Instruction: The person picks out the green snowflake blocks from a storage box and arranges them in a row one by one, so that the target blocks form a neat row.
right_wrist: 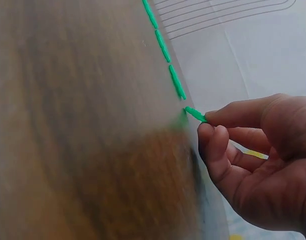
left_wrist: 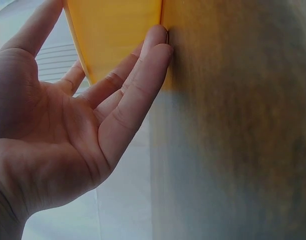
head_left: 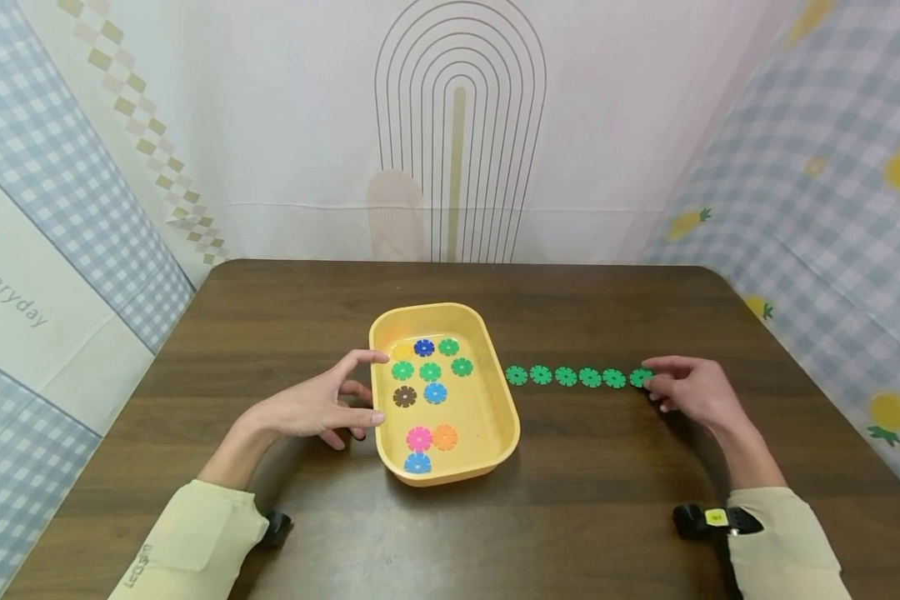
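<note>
In the head view my left hand (head_left: 318, 400) is at the left side of a yellow plastic tray (head_left: 487, 417). Its thumb and index fingertip touch the rim, the other fingers lower by the outer wall. Notched plastic discs in several colours lie inside, such as a pink disc (head_left: 419, 439) and a brown disc (head_left: 405, 397). To the right, my right hand (head_left: 693, 387) pinches a green notched disc (right_wrist: 195, 114) between thumb and index finger. That disc is tilted, its near edge low by the table. It is at the right end of a row of green discs (head_left: 566, 377).
The row runs rightward from the tray's right wall across the dark wooden table (head_left: 570, 517). Behind the table hangs a white patterned cloth (head_left: 285, 167), with a checked cloth (head_left: 817, 208) on the right side. Straps with small black devices circle both sleeves.
</note>
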A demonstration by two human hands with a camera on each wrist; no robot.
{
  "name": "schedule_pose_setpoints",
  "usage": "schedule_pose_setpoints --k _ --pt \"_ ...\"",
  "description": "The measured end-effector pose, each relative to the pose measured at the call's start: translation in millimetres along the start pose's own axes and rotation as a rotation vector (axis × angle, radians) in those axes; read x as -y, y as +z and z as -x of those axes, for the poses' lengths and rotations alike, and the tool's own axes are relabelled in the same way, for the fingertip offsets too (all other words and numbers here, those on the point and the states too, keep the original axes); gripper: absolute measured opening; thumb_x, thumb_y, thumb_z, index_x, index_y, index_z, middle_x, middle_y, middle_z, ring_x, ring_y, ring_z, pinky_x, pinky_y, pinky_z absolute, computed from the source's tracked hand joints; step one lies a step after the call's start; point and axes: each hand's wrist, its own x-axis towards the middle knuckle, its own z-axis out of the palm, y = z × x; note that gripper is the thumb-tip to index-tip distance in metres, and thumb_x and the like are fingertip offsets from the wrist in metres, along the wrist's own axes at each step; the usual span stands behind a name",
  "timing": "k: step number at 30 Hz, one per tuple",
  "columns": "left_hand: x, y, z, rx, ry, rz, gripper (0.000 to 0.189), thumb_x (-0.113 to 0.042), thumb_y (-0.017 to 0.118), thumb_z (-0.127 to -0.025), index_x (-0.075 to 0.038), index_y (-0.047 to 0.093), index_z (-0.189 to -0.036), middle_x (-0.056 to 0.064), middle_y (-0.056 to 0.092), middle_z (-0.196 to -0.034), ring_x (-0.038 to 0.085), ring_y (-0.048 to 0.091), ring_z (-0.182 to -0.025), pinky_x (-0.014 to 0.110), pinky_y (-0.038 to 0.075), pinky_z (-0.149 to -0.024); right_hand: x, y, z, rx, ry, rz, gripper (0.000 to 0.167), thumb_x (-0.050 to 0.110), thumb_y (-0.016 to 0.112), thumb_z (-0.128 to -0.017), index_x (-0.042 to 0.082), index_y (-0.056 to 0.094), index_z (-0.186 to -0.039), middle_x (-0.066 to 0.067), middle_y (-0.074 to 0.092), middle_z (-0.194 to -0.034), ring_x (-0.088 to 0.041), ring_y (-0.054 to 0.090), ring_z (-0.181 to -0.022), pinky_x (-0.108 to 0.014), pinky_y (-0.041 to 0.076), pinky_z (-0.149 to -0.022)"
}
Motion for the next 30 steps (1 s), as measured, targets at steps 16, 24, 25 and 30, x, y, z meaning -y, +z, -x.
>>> schedule_pose_setpoints --k 16,24,25,30 --pt "0.2 1.0 0.6 -0.009 -0.017 -0.015 0.083 -0.033 0.077 -0.098 -0.033 0.021 -0.16 0.022 0.058 -0.137 0.029 0.069 -0.094 0.045 0.063 -0.076 -4.5 -0.7 -3.8 0.022 0.022 0.06 0.044 0.011 0.065 -0.102 -0.008 0.059 -0.141 -0.006 0.066 -0.086 -0.014 0.059 -0.07 -0.032 0.054 -0.06" --pt "-1.3 1.0 0.8 -0.01 -0.014 -0.015 0.083 -0.032 0.077 -0.099 -0.032 0.021 -0.16 0.023 0.058 -0.138 0.029 0.07 -0.094 0.046 0.063 -0.075 -4.4 -1.5 -3.9 0.016 0.027 0.06 0.044 0.012 0.066 -0.102 -0.007 0.059 -0.141 -0.005 0.064 -0.084 -0.015 0.058 -0.068 -0.032 0.053 -0.058" --pt "-1.5 1.1 0.8 -0.008 -0.014 -0.014 0.083 -0.031 0.077 -0.099 -0.032 0.021 -0.16 0.024 0.057 -0.138 0.029 0.07 -0.094 0.046 0.063 -0.075 -4.5 -1.9 -3.7 0.013 0.028 0.062 0.044 0.013 0.066 -0.102 -0.007 0.059 -0.141 -0.005 0.064 -0.083 -0.015 0.058 -0.068 -0.032 0.053 -0.058" --pt "-2.0 1.0 1.2 -0.003 -0.022 -0.004 0.083 -0.032 0.077 -0.099 -0.033 0.021 -0.159 0.023 0.056 -0.14 0.028 0.07 -0.093 0.045 0.063 -0.074 -0.7 -3.7 -1.1 -0.02 0.016 0.082 0.042 0.017 0.066 -0.103 -0.003 0.061 -0.14 -0.005 0.063 -0.082 -0.015 0.058 -0.067 -0.033 0.053 -0.059"
